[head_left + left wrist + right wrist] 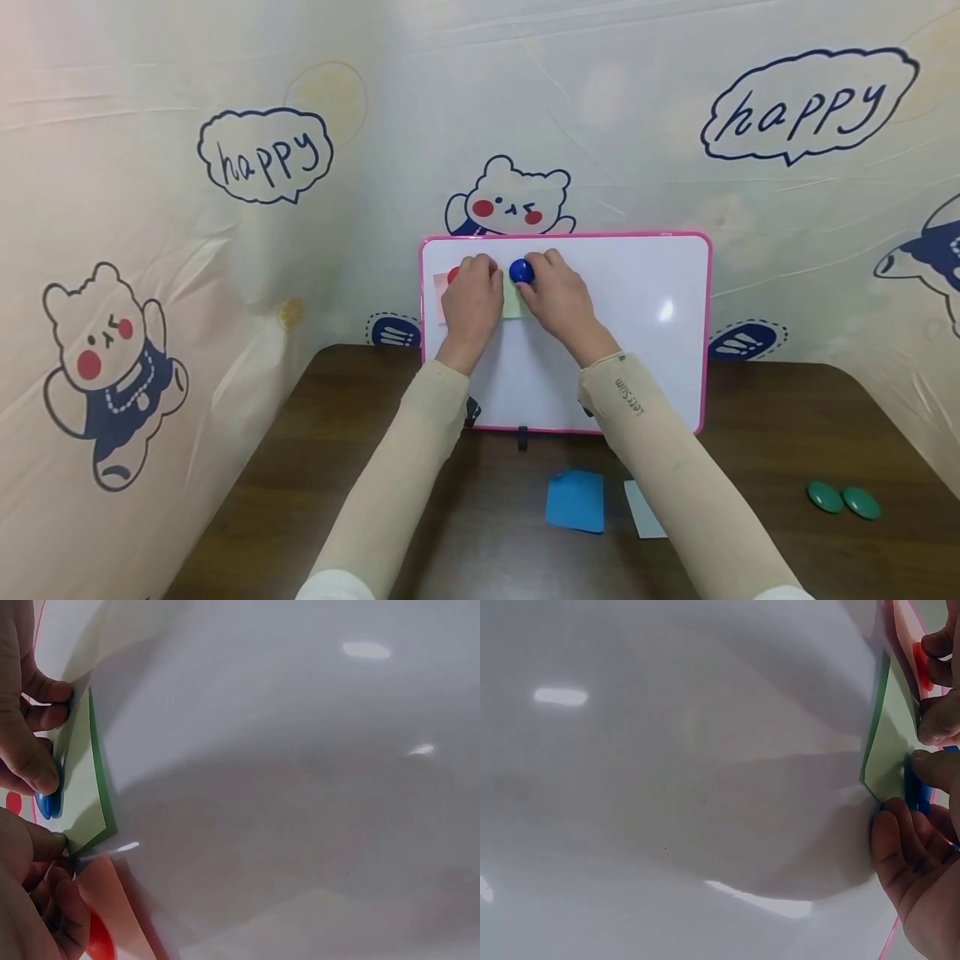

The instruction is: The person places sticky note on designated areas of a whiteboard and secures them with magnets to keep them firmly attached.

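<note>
A light green sticky note [513, 303] lies against the upper left part of a pink-framed whiteboard [637, 358]. My left hand [474, 302] pinches the note's left edge, the thumb at its lower corner in the left wrist view. Between right thumb and fingers, my right hand [564, 304] holds a round blue magnet [521, 271] against the top of the note. Left of it is a pink sticky note [118, 896] under a red magnet [100, 937]; my left hand covers much of both in the head view.
The whiteboard stands upright on a dark wooden table [315, 467], a small black foot [522, 438] at its base. In front lie a blue sticky note [575, 502] and a pale one [643, 510], partly behind the right sleeve. Two green magnets [825, 497] sit at the right.
</note>
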`<move>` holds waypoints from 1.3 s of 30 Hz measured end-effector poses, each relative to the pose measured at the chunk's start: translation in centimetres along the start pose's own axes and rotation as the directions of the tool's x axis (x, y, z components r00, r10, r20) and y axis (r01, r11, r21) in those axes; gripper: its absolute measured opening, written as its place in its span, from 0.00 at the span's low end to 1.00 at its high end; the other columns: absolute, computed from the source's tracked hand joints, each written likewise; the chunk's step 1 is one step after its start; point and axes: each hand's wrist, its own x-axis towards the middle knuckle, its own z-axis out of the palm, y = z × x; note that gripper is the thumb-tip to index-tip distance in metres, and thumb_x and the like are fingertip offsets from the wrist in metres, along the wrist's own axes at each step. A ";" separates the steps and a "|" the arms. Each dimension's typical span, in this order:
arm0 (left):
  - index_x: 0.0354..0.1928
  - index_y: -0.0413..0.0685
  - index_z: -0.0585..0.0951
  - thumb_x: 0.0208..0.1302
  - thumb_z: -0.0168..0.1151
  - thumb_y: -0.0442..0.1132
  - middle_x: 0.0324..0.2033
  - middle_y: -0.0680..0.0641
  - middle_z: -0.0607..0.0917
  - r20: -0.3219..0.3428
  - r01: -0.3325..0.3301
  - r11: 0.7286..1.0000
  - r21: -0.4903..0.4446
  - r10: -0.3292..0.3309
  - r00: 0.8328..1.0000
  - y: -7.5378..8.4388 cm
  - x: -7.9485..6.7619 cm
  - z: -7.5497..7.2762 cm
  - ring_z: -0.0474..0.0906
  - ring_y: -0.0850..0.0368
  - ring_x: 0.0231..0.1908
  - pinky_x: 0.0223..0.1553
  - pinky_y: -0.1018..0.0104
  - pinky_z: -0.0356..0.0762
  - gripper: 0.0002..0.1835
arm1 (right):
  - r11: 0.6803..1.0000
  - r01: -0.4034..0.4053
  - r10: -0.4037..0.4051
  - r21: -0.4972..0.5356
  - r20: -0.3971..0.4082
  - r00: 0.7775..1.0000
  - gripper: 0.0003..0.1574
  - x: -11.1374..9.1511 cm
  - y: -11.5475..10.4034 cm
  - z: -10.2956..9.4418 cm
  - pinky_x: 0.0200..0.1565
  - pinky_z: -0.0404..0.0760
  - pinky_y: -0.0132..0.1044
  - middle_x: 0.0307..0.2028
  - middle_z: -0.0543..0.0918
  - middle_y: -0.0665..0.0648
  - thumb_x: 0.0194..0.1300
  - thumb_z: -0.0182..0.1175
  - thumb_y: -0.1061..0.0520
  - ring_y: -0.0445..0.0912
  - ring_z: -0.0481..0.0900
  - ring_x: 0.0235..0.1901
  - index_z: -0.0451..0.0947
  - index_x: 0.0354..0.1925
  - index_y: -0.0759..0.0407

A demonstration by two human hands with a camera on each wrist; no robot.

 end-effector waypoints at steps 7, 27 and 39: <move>0.48 0.45 0.81 0.74 0.60 0.45 0.38 0.48 0.81 -0.005 0.000 1.000 0.003 0.000 1.000 0.4 -0.2 -0.5 0.79 0.55 0.35 0.37 0.62 0.79 0.11 | 0.996 0.076 -0.078 -0.043 -0.040 0.996 0.29 -0.3 0.0 -0.2 0.56 0.79 0.43 0.49 0.76 0.63 0.71 0.64 0.51 0.52 0.78 0.45 0.72 0.63 0.63; 0.52 0.45 0.81 0.73 0.61 0.45 0.40 0.47 0.83 0.014 -0.003 1.000 0.003 0.003 1.000 1.2 -0.5 -1.1 0.81 0.54 0.38 0.38 0.61 0.80 0.13 | 0.986 0.129 -0.137 -0.103 -0.080 0.987 0.28 -0.9 0.2 -0.8 0.51 0.81 0.43 0.47 0.78 0.64 0.72 0.62 0.52 0.52 0.79 0.40 0.72 0.64 0.65; 0.53 0.46 0.82 0.72 0.61 0.43 0.41 0.49 0.82 0.061 -0.035 0.990 -0.133 0.044 0.997 0.3 -3.2 -1.5 0.78 0.58 0.36 0.38 0.65 0.80 0.13 | 1.000 0.006 -0.006 -0.019 -0.025 1.000 0.30 -3.9 1.8 -2.5 0.52 0.81 0.44 0.52 0.79 0.62 0.72 0.61 0.53 0.52 0.80 0.45 0.70 0.68 0.61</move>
